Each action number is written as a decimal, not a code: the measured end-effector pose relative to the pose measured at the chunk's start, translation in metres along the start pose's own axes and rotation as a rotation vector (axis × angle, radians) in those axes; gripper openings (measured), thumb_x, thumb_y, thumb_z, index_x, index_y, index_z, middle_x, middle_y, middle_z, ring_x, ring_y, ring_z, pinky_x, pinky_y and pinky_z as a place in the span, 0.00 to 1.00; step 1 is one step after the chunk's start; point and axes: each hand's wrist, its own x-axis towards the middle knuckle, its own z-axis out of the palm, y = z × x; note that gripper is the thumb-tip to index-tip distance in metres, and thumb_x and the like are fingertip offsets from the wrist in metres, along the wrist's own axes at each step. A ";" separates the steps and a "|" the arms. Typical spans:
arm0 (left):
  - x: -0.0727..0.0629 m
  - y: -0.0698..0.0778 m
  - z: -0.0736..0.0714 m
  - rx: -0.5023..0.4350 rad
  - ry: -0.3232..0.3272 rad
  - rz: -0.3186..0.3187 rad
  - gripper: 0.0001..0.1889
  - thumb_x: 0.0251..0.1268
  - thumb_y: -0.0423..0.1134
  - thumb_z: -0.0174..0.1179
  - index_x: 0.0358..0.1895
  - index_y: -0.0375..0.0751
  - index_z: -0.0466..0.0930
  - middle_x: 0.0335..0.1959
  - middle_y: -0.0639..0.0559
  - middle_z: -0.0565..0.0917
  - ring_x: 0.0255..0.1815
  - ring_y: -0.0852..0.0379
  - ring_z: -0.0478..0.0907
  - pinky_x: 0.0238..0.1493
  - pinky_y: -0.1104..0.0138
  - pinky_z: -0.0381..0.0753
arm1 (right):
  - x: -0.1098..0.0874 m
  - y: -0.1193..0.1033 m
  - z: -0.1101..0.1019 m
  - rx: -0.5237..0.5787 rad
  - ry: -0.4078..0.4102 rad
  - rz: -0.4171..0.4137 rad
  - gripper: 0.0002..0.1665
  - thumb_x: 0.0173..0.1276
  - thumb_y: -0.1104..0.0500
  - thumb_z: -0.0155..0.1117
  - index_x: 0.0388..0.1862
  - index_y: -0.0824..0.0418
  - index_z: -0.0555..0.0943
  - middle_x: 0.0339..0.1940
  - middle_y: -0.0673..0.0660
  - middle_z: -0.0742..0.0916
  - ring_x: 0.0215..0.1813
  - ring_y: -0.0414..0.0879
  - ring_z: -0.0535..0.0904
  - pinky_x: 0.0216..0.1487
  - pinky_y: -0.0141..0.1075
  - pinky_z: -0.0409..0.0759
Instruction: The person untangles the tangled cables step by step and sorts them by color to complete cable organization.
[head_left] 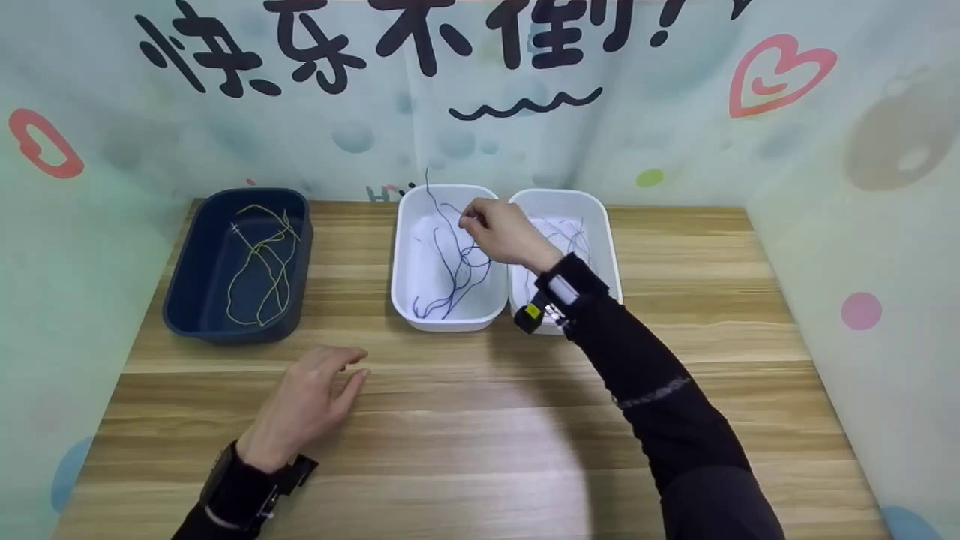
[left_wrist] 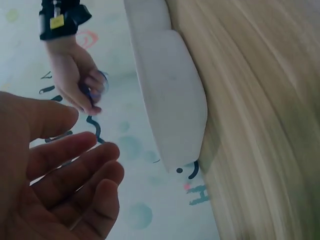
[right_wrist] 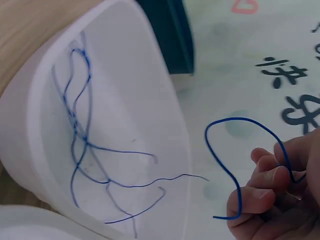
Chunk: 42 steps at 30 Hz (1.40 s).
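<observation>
My right hand (head_left: 501, 229) is raised over the two white tubs and pinches a blue string (right_wrist: 226, 166), whose free end loops out past the fingers in the right wrist view. Below it, several blue strings (right_wrist: 76, 125) lie tangled in the middle white tub (head_left: 421, 259); one end sticks up past the rim. My left hand (head_left: 304, 401) holds nothing, its fingers loosely bent over the table in front of the navy tub (head_left: 199, 281). The left wrist view shows that palm (left_wrist: 65, 200) with the thumb apart from the fingers.
Yellow-green strings (head_left: 261, 247) lie in the navy tub at the left. Beside the middle tub stands another white tub (head_left: 613, 262) with pale strings, partly hidden by my right forearm. A printed curtain (head_left: 480, 142) hangs behind the wooden table (head_left: 450, 450).
</observation>
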 end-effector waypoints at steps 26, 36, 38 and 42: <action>-0.018 0.023 0.019 0.017 -0.240 0.071 0.10 0.59 0.38 0.66 0.42 0.40 0.82 0.37 0.50 0.84 0.39 0.55 0.81 0.40 0.61 0.83 | 0.015 -0.009 0.066 -0.208 -0.243 0.062 0.24 0.72 0.52 0.54 0.53 0.72 0.75 0.50 0.67 0.83 0.54 0.59 0.79 0.57 0.45 0.77; -0.011 0.021 0.015 0.051 -0.162 0.108 0.11 0.56 0.36 0.67 0.43 0.40 0.83 0.36 0.51 0.85 0.38 0.56 0.81 0.39 0.63 0.82 | -0.011 -0.005 0.049 -0.208 -0.191 -0.029 0.31 0.72 0.50 0.56 0.65 0.68 0.69 0.58 0.65 0.79 0.61 0.56 0.75 0.64 0.44 0.72; -0.008 0.019 0.012 0.073 -0.127 0.109 0.12 0.55 0.35 0.68 0.43 0.39 0.83 0.35 0.51 0.85 0.37 0.55 0.81 0.38 0.64 0.82 | -0.022 -0.002 0.042 -0.183 -0.169 -0.067 0.31 0.72 0.49 0.57 0.66 0.67 0.68 0.59 0.64 0.79 0.61 0.55 0.75 0.64 0.44 0.72; 0.000 0.016 0.007 0.109 -0.058 0.106 0.14 0.55 0.35 0.68 0.45 0.39 0.82 0.35 0.50 0.85 0.37 0.54 0.81 0.37 0.63 0.82 | -0.049 0.010 0.024 -0.124 -0.089 -0.169 0.31 0.71 0.50 0.59 0.65 0.67 0.70 0.58 0.64 0.80 0.59 0.55 0.77 0.62 0.45 0.74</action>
